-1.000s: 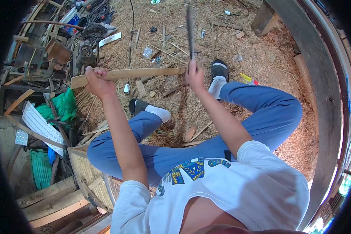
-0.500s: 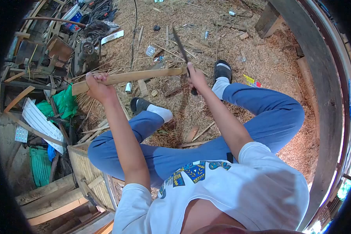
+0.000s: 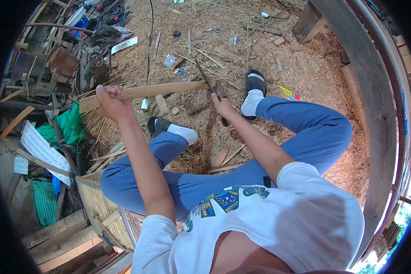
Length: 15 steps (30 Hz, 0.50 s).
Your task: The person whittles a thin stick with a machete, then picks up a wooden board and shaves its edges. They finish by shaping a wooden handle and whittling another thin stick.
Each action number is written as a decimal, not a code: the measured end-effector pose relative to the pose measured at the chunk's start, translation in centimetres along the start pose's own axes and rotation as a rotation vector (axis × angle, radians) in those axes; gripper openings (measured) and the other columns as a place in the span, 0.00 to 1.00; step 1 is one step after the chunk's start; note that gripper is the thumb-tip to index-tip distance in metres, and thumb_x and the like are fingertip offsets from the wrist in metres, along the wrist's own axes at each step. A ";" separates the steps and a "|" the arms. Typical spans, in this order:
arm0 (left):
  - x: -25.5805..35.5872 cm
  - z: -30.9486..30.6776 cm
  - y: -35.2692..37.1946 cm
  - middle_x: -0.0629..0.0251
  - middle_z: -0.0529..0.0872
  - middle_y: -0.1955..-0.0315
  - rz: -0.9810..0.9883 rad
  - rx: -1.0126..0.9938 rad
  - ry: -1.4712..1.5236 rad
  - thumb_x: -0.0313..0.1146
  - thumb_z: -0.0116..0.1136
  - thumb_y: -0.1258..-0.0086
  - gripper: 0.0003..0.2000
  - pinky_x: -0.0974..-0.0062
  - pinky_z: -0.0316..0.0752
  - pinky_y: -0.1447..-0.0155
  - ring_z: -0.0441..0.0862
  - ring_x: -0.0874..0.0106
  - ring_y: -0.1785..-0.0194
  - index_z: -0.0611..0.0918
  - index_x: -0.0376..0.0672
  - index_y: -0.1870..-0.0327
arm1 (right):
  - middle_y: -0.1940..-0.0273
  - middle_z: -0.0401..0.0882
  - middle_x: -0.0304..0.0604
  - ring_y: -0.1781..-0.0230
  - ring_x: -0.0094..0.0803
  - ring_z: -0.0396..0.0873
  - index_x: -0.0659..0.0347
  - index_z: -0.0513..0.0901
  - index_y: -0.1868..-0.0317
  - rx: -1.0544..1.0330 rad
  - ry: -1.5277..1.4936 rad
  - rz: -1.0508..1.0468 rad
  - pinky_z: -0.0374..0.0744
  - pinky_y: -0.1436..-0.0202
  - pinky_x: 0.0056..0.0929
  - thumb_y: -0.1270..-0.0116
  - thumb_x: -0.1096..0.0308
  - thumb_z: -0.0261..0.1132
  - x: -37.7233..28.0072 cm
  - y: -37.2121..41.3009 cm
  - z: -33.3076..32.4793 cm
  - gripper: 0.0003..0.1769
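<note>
My left hand (image 3: 113,104) is wrapped round the near end of a long, pale wooden slat (image 3: 162,89), its thumb on top. The slat stretches across in front of me toward the right. A machete (image 3: 202,72) with a dark, narrow blade is gripped in my right hand (image 3: 223,108), the butt of its handle showing below the fist. Its blade crosses the far end of the slat, overlapping it in this view. Both arms reach forward over my spread knees.
Wood shavings and scraps cover the ground (image 3: 260,59) around my sandalled feet. A wooden crate (image 3: 100,201) stands by my left knee, with green plastic sheeting (image 3: 73,123) and clutter beyond. A thick timber beam (image 3: 374,105) curves past on the right.
The machete has come down and tilted away, its tip now nearer the slat and the blade across the slat's end. The whole view has shifted slightly.
</note>
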State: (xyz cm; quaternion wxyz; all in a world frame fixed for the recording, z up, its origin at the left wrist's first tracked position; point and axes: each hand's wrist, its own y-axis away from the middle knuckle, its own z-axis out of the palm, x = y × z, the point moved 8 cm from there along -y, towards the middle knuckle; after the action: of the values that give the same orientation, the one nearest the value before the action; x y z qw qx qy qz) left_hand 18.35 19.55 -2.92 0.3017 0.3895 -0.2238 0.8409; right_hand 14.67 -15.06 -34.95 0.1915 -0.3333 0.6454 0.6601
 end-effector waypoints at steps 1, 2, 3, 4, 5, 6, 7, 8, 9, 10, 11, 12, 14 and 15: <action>-0.1 -0.1 -0.2 0.70 0.75 0.82 -0.009 0.006 0.008 0.34 0.60 0.25 0.15 0.71 0.74 0.67 0.71 0.76 0.79 0.72 0.47 0.75 | 0.82 0.72 0.39 0.86 0.34 0.72 0.59 0.76 0.69 -0.100 -0.178 0.070 0.74 0.77 0.41 0.26 0.28 0.51 0.6 0.0 0.5 0.38; -0.2 -0.1 -0.5 0.70 0.75 0.82 -0.014 0.013 0.022 0.34 0.60 0.24 0.15 0.71 0.74 0.67 0.71 0.76 0.79 0.71 0.47 0.75 | 0.84 0.68 0.35 0.88 0.31 0.68 0.57 0.73 0.71 -0.200 -0.354 0.134 0.73 0.79 0.39 0.27 0.27 0.51 0.6 0.0 0.8 0.37; -0.2 0.0 -0.5 0.70 0.75 0.82 -0.001 0.018 0.016 0.34 0.60 0.24 0.15 0.71 0.74 0.68 0.71 0.76 0.79 0.71 0.47 0.75 | 0.84 0.58 0.29 0.89 0.26 0.59 0.51 0.67 0.75 -0.384 -0.623 0.213 0.68 0.81 0.34 0.27 0.26 0.51 -0.4 1.0 1.5 0.36; -0.1 0.1 -0.6 0.70 0.75 0.82 0.012 0.024 0.007 0.34 0.60 0.24 0.15 0.72 0.74 0.68 0.71 0.76 0.79 0.71 0.47 0.75 | 0.85 0.58 0.29 0.89 0.25 0.59 0.52 0.68 0.74 -0.295 -0.563 0.206 0.68 0.82 0.34 0.27 0.27 0.52 -1.5 1.4 0.6 0.35; 0.0 0.0 -0.6 0.70 0.74 0.82 0.024 0.030 -0.004 0.34 0.60 0.25 0.15 0.72 0.74 0.68 0.71 0.76 0.79 0.71 0.47 0.75 | 0.85 0.58 0.29 0.90 0.25 0.59 0.52 0.68 0.73 -0.207 -0.505 0.201 0.67 0.82 0.33 0.27 0.28 0.53 -2.8 1.7 -0.2 0.35; 0.1 0.2 -0.6 0.70 0.74 0.82 0.032 0.013 -0.003 0.34 0.60 0.25 0.15 0.72 0.74 0.68 0.71 0.76 0.79 0.71 0.47 0.75 | 0.86 0.58 0.30 0.90 0.24 0.59 0.52 0.69 0.72 -0.119 -0.448 0.195 0.67 0.83 0.32 0.27 0.28 0.54 -3.8 2.0 -0.8 0.34; 0.1 0.2 -0.5 0.70 0.74 0.82 0.038 -0.002 -0.003 0.34 0.60 0.25 0.15 0.72 0.74 0.68 0.71 0.76 0.79 0.71 0.47 0.75 | 0.85 0.62 0.31 0.90 0.24 0.60 0.54 0.71 0.69 -0.020 -0.257 -0.033 0.66 0.84 0.32 0.26 0.30 0.55 -6.0 2.2 -1.7 0.33; 0.2 0.2 -0.5 0.70 0.74 0.82 0.045 -0.017 -0.005 0.34 0.60 0.25 0.16 0.72 0.74 0.68 0.71 0.76 0.79 0.71 0.47 0.75 | 0.84 0.64 0.32 0.89 0.24 0.63 0.55 0.72 0.69 0.022 -0.282 -0.153 0.67 0.84 0.31 0.25 0.31 0.55 -7.7 2.5 -2.2 0.33; 0.1 0.1 -0.7 0.70 0.74 0.82 0.028 -0.022 0.008 0.35 0.60 0.25 0.16 0.71 0.74 0.68 0.71 0.75 0.79 0.71 0.47 0.75 | 0.84 0.66 0.33 0.88 0.24 0.66 0.56 0.73 0.70 0.063 -0.303 -0.272 0.67 0.85 0.30 0.25 0.33 0.56 -9.9 3.1 -2.8 0.33; -0.1 0.0 -0.8 0.70 0.74 0.82 0.012 -0.023 0.022 0.35 0.60 0.25 0.16 0.71 0.74 0.68 0.71 0.75 0.79 0.71 0.47 0.75 | 0.83 0.68 0.34 0.87 0.24 0.68 0.58 0.75 0.70 0.102 -0.320 -0.390 0.68 0.85 0.29 0.25 0.34 0.57 -12.0 4.0 -3.4 0.33; -0.1 -0.3 -0.8 0.70 0.74 0.82 -0.006 -0.022 0.034 0.35 0.60 0.25 0.16 0.71 0.74 0.68 0.71 0.75 0.79 0.71 0.47 0.75 | 0.83 0.67 0.34 0.88 0.24 0.67 0.57 0.73 0.70 0.128 -0.379 -0.462 0.67 0.85 0.29 0.23 0.35 0.56 -13.5 5.0 -3.7 0.31; 0.0 -0.6 -0.6 0.70 0.74 0.82 0.000 0.001 0.019 0.35 0.61 0.25 0.15 0.71 0.74 0.67 0.71 0.75 0.79 0.72 0.47 0.75 | 0.84 0.66 0.33 0.89 0.24 0.65 0.56 0.72 0.71 0.155 -0.438 -0.538 0.66 0.85 0.28 0.22 0.37 0.55 -15.2 6.0 -3.9 0.30; 0.2 -0.2 -0.5 0.70 0.74 0.82 0.015 0.033 0.000 0.36 0.61 0.25 0.15 0.70 0.75 0.67 0.71 0.75 0.78 0.72 0.47 0.75 | 0.83 0.68 0.35 0.87 0.26 0.68 0.58 0.73 0.69 0.235 -0.480 -0.644 0.69 0.82 0.30 0.21 0.40 0.55 -16.0 6.6 -4.5 0.29; 0.1 -0.2 -0.7 0.70 0.74 0.82 0.016 0.036 0.001 0.36 0.61 0.25 0.15 0.70 0.75 0.67 0.71 0.75 0.78 0.72 0.47 0.75 | 0.82 0.72 0.38 0.84 0.27 0.72 0.61 0.76 0.67 0.285 -0.461 -0.667 0.73 0.79 0.32 0.21 0.41 0.56 -14.3 5.9 -4.4 0.29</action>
State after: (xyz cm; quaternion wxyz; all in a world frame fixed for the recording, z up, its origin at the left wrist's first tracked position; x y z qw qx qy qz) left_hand 18.70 20.18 -2.85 0.2878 0.3927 -0.2118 0.8474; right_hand 21.60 -17.36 -20.58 0.5776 -0.3378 0.5275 0.5234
